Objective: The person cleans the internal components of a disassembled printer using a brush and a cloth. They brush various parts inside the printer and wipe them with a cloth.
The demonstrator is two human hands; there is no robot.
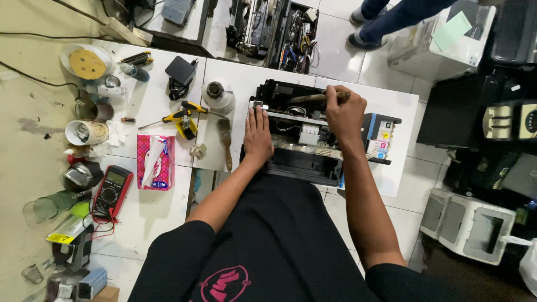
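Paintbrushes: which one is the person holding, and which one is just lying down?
The right hand grips the brown-handled brush over the opened black printer. The other wooden-handled paintbrush lies untouched on the white table.

The person at the opened printer (313,131) wears a black short-sleeved T-shirt, its sleeves ending above the elbows, so both forearms are bare down to the left hand (258,134) and right hand (345,114). Well below the printer, near the frame's bottom edge, a pink-red round emblem marks the shirt. No gloves, rings or watch show.
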